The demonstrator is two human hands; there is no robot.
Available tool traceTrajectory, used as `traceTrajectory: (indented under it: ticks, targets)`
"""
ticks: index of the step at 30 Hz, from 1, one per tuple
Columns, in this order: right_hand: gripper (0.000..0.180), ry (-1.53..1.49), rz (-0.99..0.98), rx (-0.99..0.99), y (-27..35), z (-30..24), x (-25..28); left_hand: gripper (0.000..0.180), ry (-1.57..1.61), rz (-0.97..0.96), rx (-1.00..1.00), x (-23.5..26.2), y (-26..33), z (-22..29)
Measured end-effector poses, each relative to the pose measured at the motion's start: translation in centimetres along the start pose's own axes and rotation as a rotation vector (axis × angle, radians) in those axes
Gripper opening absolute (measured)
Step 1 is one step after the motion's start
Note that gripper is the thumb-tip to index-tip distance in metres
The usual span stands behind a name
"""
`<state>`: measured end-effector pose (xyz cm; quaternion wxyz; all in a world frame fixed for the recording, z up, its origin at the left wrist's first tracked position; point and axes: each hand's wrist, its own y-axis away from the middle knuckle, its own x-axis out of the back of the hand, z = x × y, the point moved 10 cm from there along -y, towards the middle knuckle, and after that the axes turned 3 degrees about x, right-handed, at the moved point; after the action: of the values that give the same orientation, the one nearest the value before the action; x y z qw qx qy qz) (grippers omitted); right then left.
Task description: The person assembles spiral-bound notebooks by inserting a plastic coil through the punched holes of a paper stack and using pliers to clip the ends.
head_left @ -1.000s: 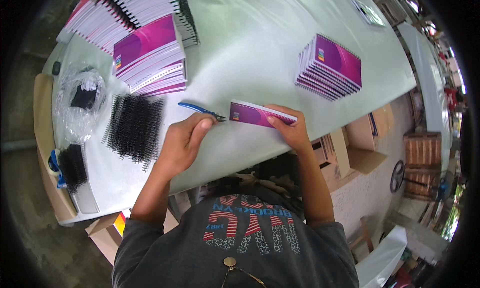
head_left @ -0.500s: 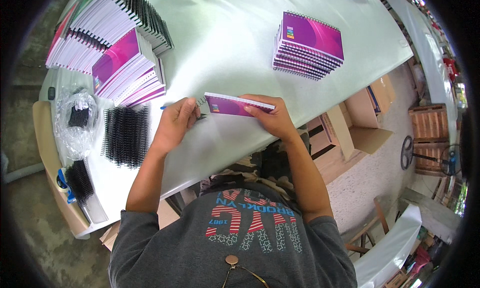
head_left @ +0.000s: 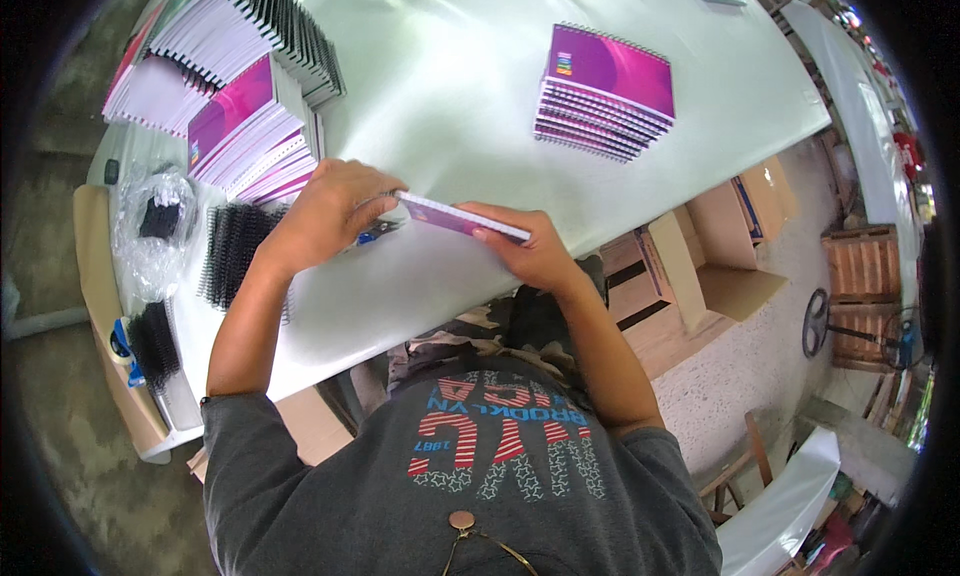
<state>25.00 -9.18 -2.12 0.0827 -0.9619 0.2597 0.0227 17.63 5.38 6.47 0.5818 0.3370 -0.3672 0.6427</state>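
Notebook, purple-covered, is held above the worktop, tilted so a white long edge shows. The right hand pinches its right end, thumb on the cover. The left hand has turned palm-down and come in over the notebook's left end; half a second ago it stood off that corner with coil wire showing between. It looks curled around blue-handled cutters, partly hidden beneath the palm, with fingers reaching the notebook's corner. That shift suggests the handling is now at the end of the binding. Left of the notebook lie loose black coils; beyond it, to the right, stands a spiral-bound stack.
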Motion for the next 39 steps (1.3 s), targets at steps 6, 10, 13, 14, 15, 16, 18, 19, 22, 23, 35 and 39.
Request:
traceTrajectory:
  ticks: [6, 10, 13, 14, 15, 16, 18, 19, 22, 23, 35, 39]
  targets:
    - [0.041, 0.357, -0.028, 0.185, 2.1, 0.7, 0.8, 0.030, -0.305, -0.027, -0.101, -1.5, -1.5, 4.3]
    - [0.043, 0.330, -0.069, 0.194, 1.6, -0.5, -0.8, 0.024, -0.331, -0.060, -0.147, -1.1, -0.9, 5.1]
    - [0.046, 0.286, -0.023, 0.235, 1.7, -0.9, -0.2, 0.030, -0.417, 0.100, -0.219, -0.7, -1.8, 8.1]
    - [0.048, 0.239, -0.037, 0.209, 1.8, -0.9, -0.1, 0.030, -0.427, 0.108, -0.253, -1.0, -1.5, 7.6]
    - [0.048, 0.246, -0.021, 0.230, 1.8, -1.4, 0.1, 0.030, -0.464, -0.040, -0.244, -2.6, -1.0, 5.3]
    - [0.050, 0.232, -0.041, 0.204, 1.9, -1.3, 0.1, 0.030, -0.493, -0.190, -0.230, -4.2, -1.2, 3.9]
    - [0.051, 0.220, -0.047, 0.171, 2.1, -0.8, 0.3, 0.030, -0.512, -0.182, -0.181, -3.6, -2.5, 6.1]
    - [0.051, 0.188, -0.046, 0.166, 2.0, -0.6, 0.4, 0.030, -0.531, -0.169, -0.110, -3.1, -3.1, 6.5]
    - [0.050, 0.162, -0.045, 0.142, 1.6, 0.0, 0.2, 0.029, -0.526, 0.020, -0.181, -2.3, -2.8, 8.3]
    - [0.049, 0.150, -0.059, 0.160, 1.6, -0.5, 0.1, 0.029, -0.528, 0.024, -0.176, -2.0, -2.7, 8.3]
    - [0.042, 0.105, -0.185, 0.172, 1.8, -1.5, -0.2, 0.024, -0.531, 0.011, -0.064, -2.0, -0.7, 8.6]
    - [0.042, 0.136, -0.155, 0.146, 1.7, -1.2, -0.1, 0.026, -0.462, 0.044, -0.049, -0.8, -0.7, 8.4]
